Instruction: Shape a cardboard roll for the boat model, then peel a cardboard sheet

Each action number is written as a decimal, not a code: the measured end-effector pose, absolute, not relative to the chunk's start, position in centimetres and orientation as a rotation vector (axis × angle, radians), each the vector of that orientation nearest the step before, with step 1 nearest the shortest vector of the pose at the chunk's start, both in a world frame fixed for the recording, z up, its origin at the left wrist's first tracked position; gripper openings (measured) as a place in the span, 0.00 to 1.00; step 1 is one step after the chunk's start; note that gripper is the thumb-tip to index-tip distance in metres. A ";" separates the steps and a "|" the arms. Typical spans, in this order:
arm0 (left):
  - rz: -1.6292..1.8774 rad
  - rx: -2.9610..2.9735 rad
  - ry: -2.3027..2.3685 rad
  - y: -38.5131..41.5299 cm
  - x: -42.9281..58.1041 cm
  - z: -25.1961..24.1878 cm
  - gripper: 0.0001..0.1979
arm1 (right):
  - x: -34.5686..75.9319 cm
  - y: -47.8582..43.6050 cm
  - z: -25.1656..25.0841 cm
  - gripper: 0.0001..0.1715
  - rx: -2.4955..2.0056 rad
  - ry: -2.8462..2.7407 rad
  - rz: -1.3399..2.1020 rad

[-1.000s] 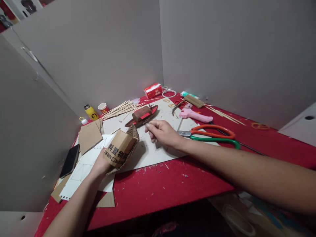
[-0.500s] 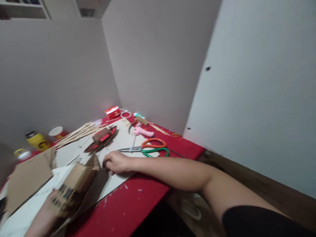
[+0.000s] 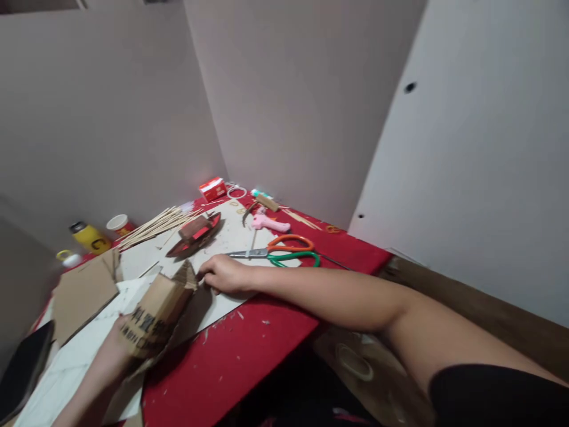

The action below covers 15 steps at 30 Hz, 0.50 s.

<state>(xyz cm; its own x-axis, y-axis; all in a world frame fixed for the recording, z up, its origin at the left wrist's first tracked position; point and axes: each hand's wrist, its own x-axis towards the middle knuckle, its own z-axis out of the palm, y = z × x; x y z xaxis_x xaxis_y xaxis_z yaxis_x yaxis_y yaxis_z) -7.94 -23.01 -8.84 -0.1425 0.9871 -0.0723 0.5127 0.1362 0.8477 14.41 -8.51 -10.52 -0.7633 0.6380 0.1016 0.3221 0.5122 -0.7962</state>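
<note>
Right hand shifted nearer, baring scissors blades (left hand holding cardboard).

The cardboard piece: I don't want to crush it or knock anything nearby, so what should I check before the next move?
1. Cardboard piece held: ok, the left hand grips its lower end.
2. Right hand holding nothing: cannot tell, its curled fingers hide what may be between them.
3. Scissors out of both hands: ok, they lie near the right hand.
4. Model boat upright: ok, it sits on the white board.
5. Red table free of scraps: not ok, pale scraps dot its near edge.
</note>
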 end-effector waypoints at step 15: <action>0.918 1.348 1.682 -22.3 -6.8 -9.0 0.10 | 12.8 -7.4 -10.8 0.40 -1.217 -2.381 0.546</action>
